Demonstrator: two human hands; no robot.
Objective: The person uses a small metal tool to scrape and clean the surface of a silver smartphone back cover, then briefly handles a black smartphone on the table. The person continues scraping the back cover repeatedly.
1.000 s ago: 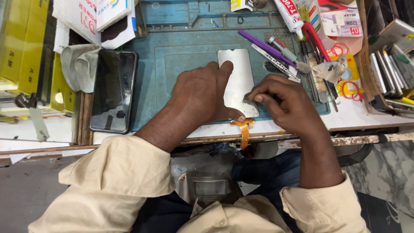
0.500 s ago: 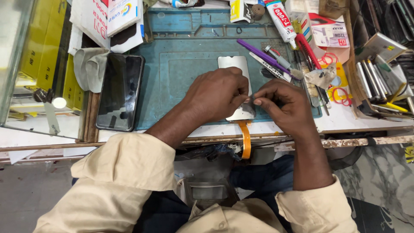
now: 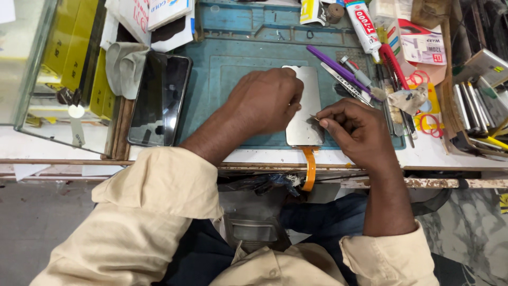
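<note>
A silver phone panel (image 3: 307, 106) lies flat on a teal work mat (image 3: 222, 79), with an orange flex ribbon (image 3: 308, 169) hanging from its near end over the bench edge. My left hand (image 3: 267, 100) rests on the panel's left side and presses it down. My right hand (image 3: 354, 130) is at the panel's right edge, its fingers pinched on a small thin tool whose tip touches the edge. The pinched tool is mostly hidden by my fingers.
A black phone (image 3: 159, 98) lies face up left of the mat beside a grey cloth (image 3: 124, 66). Purple and metal tools (image 3: 338, 69), a glue tube (image 3: 362, 24), red scissors (image 3: 418, 79) and small boxes crowd the right. A glass case (image 3: 37, 69) stands at left.
My left hand has slid down the panel, uncovering more of its top. My right hand has shifted slightly along the right edge. The camera view has shifted a little.
</note>
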